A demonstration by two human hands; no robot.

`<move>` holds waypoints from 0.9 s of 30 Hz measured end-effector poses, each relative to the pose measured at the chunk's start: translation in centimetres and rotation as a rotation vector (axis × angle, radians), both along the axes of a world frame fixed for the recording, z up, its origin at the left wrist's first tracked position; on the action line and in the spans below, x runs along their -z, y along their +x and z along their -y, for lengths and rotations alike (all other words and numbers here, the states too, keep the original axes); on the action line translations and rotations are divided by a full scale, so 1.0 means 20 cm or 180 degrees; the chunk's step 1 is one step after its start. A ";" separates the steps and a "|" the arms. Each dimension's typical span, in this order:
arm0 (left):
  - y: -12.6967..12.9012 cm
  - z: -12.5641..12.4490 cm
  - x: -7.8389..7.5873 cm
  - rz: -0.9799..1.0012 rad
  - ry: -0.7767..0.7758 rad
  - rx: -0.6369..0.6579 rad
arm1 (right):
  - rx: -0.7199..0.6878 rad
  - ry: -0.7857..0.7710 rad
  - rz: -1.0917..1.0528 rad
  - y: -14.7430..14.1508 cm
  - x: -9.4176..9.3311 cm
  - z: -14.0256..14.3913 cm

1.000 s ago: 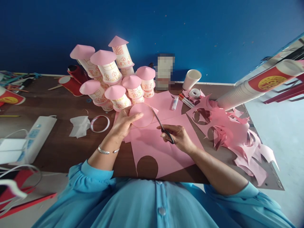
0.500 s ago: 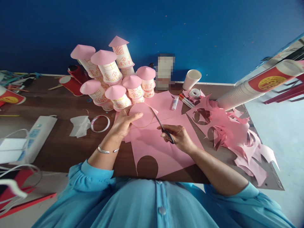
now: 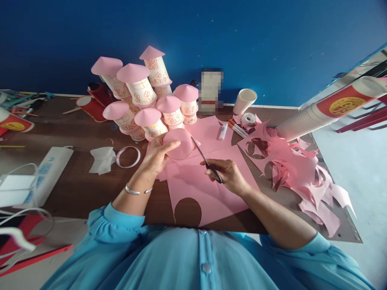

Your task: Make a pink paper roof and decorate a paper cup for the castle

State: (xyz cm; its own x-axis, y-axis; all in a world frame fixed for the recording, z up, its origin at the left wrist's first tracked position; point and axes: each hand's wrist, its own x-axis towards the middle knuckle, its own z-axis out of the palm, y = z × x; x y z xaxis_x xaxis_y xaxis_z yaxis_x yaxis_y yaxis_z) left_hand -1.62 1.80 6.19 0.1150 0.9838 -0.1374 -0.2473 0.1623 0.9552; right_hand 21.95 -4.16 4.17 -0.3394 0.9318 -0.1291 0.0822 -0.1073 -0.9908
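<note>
Pinched between the thumb and fingers of my left hand is a pink paper circle with an orange line along its lower right edge. My right hand grips the black handles of a pair of scissors. The blades point up and left, their tip by the circle's right edge; whether they touch the paper I cannot tell. Below both hands lies a pink paper sheet with a round cut-out at its near edge. Several paper-cup towers with pink cone roofs stand just beyond my left hand.
Pink scraps are heaped on the right beside a long stack of paper cups. A glue tube, markers and a white cup lie farther back. On the left are a tape roll and a white power strip.
The pink circle has shifted slightly left and up in my left hand, and its right edge is a little farther from the scissors. My right hand stays nearly in place.
</note>
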 end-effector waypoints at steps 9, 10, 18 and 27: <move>-0.01 0.00 0.02 0.0047 -0.0005 0.0108 | 0.0024 -0.0257 -0.0158 -0.01 -0.01 0.01; -0.01 0.00 0.02 0.0041 -0.0033 0.0154 | 0.0013 -0.0262 -0.0160 -0.01 -0.01 0.01; -0.02 0.00 0.02 -0.0011 -0.0287 0.0158 | -0.0006 -0.0229 -0.0149 0.00 0.00 0.00; -0.01 0.00 0.01 -0.0009 -0.0262 0.0136 | 0.0015 -0.0195 -0.0069 0.00 -0.01 0.01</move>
State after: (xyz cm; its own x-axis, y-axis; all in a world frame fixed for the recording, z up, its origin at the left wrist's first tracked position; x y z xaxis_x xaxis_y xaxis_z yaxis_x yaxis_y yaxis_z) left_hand -1.91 1.74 6.09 0.1560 0.9634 -0.2180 -0.2356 0.2507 0.9390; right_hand 21.86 -4.29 4.28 -0.3384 0.9239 -0.1787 0.0602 -0.1683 -0.9839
